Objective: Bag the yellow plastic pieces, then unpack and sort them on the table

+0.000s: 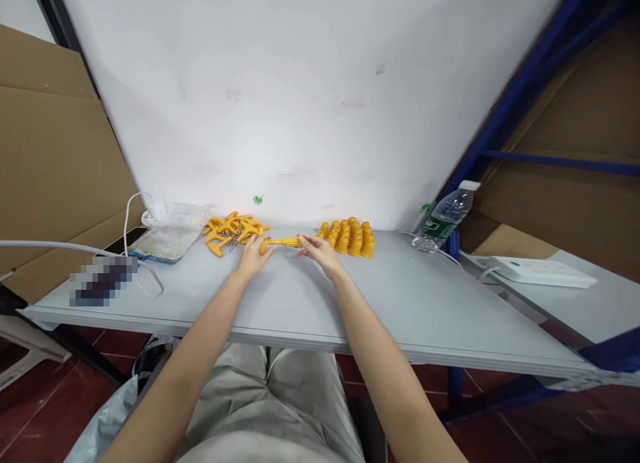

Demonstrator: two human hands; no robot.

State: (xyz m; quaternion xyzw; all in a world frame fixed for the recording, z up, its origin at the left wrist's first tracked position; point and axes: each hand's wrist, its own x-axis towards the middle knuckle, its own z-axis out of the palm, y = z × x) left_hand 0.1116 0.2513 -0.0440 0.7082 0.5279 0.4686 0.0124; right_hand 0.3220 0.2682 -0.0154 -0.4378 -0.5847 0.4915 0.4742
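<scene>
Between my hands lies a long yellow plastic piece (284,242), held level just above the table. It has a curved end at the left, a ridged stem and a wider section towards the right. My left hand (253,256) is closed on the curved end, while my right hand (320,251) pinches the wider end; those fingertips hide its tip. Left of my left hand is a loose pile of yellow anchor-shaped pieces (244,224) with thin metal chains (234,240) among them. Several yellow cup-shaped pieces (355,238) stand in rows just right of my right hand.
A white wall (310,116) backs the grey table (295,300). On the left are a clear plastic bag (170,236), white cables (126,216) and a blurred-out dark object (103,281). A tilted water bottle (445,220) and a white power strip (543,272) are at the right.
</scene>
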